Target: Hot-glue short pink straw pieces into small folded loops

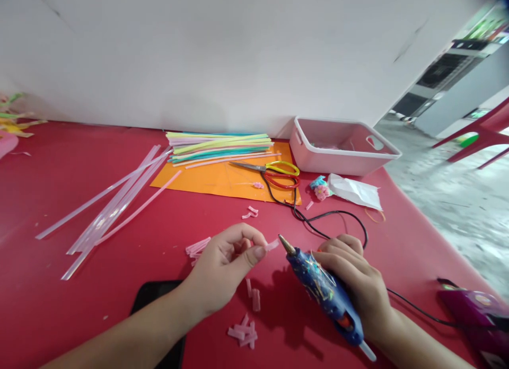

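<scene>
The left hand [226, 265] has its grip pinched, thumb against forefinger, on a pink piece [272, 245] just left of the glue gun [324, 287]. The piece's long axis runs sideways, tilted slightly up, its free end beside the gun's nozzle [287, 245]; whether they touch, I cannot tell. The right hand [358, 281] has its grip wrapped around the gun, farther from the piece. Scissors [262, 168] lie beyond the gun on the tabletop [214, 210].

Sticks [109, 215] laid left on table [59, 178], scissors [260, 168] placed on paper [210, 183], basket [338, 162] set behind glue gun [324, 292] at right
</scene>
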{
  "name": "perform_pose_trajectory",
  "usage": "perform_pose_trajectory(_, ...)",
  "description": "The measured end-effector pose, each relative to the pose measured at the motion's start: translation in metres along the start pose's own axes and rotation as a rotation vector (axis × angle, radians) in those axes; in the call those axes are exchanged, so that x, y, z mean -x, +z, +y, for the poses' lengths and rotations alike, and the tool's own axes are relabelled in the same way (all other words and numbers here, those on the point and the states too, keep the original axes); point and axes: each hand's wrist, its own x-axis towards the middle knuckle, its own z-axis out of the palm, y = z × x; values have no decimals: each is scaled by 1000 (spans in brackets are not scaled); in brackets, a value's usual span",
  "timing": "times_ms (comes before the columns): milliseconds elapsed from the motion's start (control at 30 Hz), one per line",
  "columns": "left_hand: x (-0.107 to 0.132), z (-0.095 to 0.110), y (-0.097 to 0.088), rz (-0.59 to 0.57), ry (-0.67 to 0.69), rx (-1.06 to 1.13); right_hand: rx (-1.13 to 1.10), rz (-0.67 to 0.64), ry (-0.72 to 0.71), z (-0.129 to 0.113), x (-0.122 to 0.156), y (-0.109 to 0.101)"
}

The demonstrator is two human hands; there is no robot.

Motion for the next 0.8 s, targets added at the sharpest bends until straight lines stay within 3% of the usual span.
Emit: perform_pose_trajectory(800, 1, 4, 0, 10, 11, -39, -4, -23, 13, 5, 8, 0)
